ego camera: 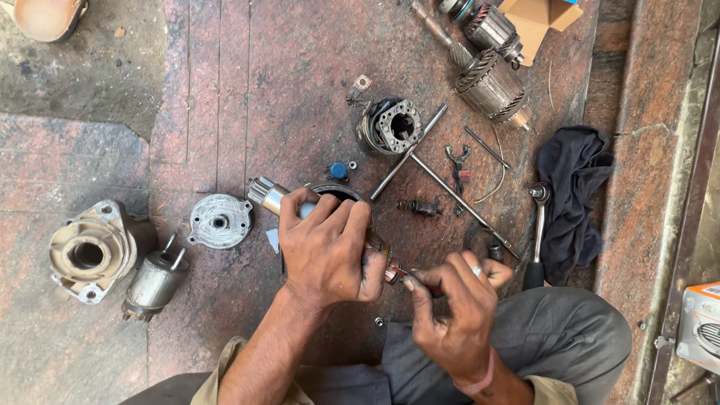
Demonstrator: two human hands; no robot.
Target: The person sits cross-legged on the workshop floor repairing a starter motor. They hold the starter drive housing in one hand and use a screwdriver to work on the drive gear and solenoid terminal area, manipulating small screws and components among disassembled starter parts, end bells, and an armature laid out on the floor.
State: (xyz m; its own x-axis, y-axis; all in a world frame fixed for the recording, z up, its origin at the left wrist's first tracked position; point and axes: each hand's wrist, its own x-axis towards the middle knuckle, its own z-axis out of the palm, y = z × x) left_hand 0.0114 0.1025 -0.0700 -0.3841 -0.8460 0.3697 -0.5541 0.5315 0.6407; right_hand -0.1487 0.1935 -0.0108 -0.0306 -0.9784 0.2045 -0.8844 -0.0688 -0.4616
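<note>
Left hand point(326, 251) wrapped tight around armature point(274, 196), above stone floor point(225, 90). Right hand point(454, 300) pinching red-handled tool point(420, 285) against armature's end.

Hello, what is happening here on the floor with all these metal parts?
A person sits on the stone floor among dismantled starter motor parts. The left hand grips a starter armature, and the right hand pinches a thin red-handled tool against its near end. An aluminium nose housing, solenoid and end cover lie to the left; two more armatures, long bolts, a ratchet wrench and a dark rag lie beyond.
</note>
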